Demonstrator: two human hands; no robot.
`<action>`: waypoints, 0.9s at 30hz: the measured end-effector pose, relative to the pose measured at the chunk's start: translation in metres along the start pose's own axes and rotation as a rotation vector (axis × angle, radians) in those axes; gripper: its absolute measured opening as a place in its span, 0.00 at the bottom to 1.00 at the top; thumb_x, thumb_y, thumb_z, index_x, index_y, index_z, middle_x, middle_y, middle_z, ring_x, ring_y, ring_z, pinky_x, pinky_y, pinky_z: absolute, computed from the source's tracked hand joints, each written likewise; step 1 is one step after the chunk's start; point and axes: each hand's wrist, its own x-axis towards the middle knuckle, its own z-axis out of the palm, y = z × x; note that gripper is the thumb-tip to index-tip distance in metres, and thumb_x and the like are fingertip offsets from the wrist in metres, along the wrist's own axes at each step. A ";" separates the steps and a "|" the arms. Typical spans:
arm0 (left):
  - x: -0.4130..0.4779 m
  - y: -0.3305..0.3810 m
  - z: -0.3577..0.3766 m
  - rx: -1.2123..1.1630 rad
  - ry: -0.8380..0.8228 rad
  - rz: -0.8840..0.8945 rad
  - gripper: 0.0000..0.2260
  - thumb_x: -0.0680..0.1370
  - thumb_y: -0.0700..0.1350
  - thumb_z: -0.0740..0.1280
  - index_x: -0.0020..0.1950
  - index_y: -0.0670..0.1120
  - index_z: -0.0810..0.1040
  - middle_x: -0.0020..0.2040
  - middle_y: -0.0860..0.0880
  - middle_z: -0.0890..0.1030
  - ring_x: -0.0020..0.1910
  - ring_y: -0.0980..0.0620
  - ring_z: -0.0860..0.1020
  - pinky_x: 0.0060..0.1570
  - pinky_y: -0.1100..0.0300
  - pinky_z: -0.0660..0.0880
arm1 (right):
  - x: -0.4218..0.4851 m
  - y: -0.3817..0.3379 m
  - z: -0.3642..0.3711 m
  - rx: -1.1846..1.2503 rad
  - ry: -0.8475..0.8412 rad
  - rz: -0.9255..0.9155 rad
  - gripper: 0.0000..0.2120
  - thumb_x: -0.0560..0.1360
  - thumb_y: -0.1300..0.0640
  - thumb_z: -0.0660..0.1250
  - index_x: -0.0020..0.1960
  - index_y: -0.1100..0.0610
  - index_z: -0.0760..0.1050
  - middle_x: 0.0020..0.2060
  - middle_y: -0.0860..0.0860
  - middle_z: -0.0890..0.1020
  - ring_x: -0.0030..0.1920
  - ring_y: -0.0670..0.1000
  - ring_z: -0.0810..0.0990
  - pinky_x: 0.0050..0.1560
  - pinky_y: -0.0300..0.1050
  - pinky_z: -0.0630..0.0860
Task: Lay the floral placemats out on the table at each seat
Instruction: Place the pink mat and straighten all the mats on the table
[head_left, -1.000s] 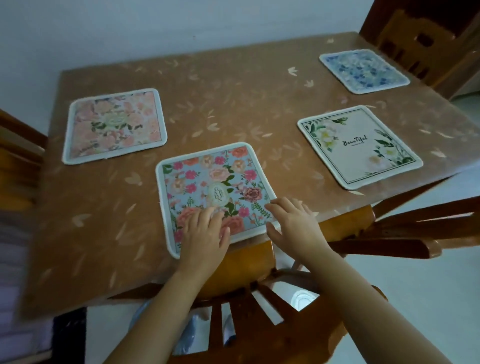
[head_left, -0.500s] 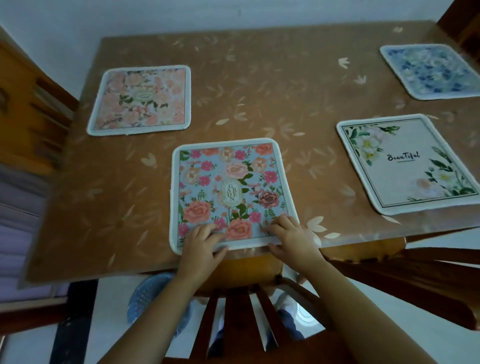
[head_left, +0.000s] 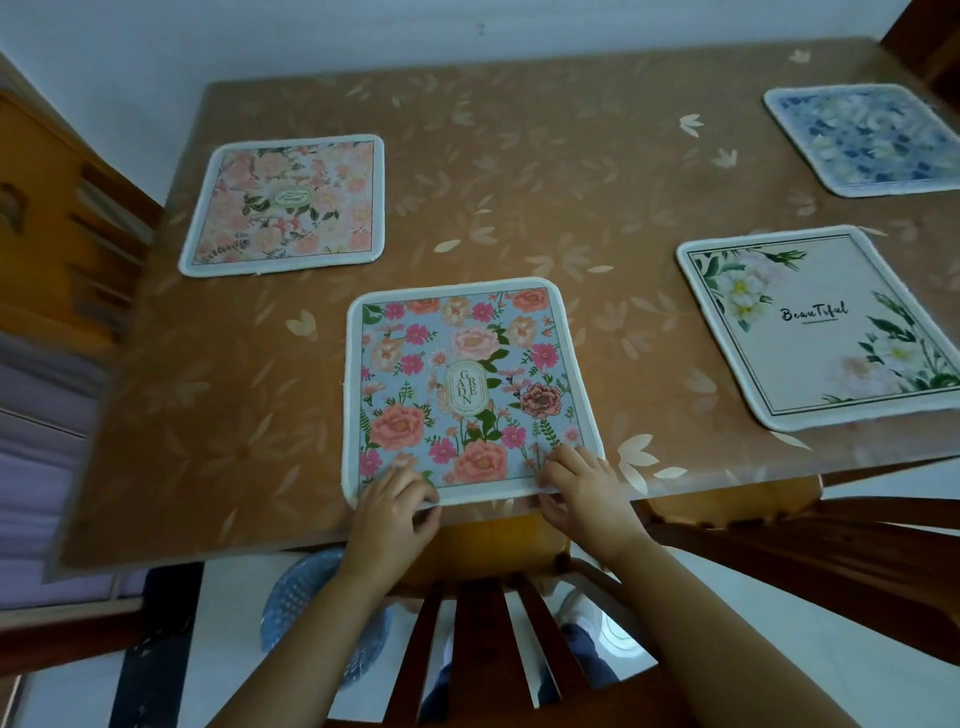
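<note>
Change: compared with a second ago, we see the Garden placemat (head_left: 467, 384) turned square to the table's near edge, and both hands have shifted back to its near corners.
Left hand: our left hand (head_left: 392, 512) pinches the near-left corner, fingers on top, thumb at the rim.
Right hand: our right hand (head_left: 587, 493) pinches the near-right corner in the same way.
Task mat: it lies flat in front of us, its near border right along the edge of the table (head_left: 545, 171).
Other mats: the pink placemat (head_left: 285, 205) lies at the far left, the white placemat (head_left: 826, 332) at the near right and the blue placemat (head_left: 872, 140) at the far right, all flat and well apart.
Edges: the white placemat sits just inside the near edge; the blue one runs out of our view.
Open room: a broad bare strip of tabletop runs between the left and right pairs.
Seats: a slatted chair (head_left: 493, 623) stands tucked below our hands; a second chair (head_left: 831, 545) stands to its right.
Container: a blue basket (head_left: 296, 608) sits on the floor under the table; we cannot tell what it holds.
</note>
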 end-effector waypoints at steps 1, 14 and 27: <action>0.000 0.000 0.001 0.005 0.000 -0.001 0.08 0.65 0.34 0.74 0.36 0.41 0.77 0.37 0.45 0.79 0.52 0.41 0.79 0.53 0.44 0.75 | 0.000 -0.001 0.001 0.002 0.013 -0.001 0.09 0.72 0.57 0.65 0.51 0.60 0.75 0.53 0.56 0.77 0.55 0.57 0.73 0.54 0.51 0.71; 0.009 0.003 0.006 0.020 0.012 0.023 0.08 0.66 0.33 0.73 0.35 0.41 0.76 0.36 0.45 0.79 0.47 0.42 0.80 0.55 0.44 0.75 | 0.008 0.004 0.000 0.032 0.065 0.031 0.06 0.68 0.62 0.67 0.44 0.63 0.75 0.46 0.59 0.80 0.48 0.60 0.77 0.49 0.54 0.76; 0.067 0.030 0.022 0.040 -0.044 0.049 0.07 0.67 0.35 0.72 0.35 0.41 0.75 0.39 0.44 0.79 0.53 0.40 0.78 0.51 0.43 0.74 | 0.031 0.046 -0.026 -0.017 0.044 0.186 0.07 0.71 0.58 0.64 0.47 0.60 0.73 0.51 0.55 0.77 0.54 0.56 0.73 0.52 0.50 0.71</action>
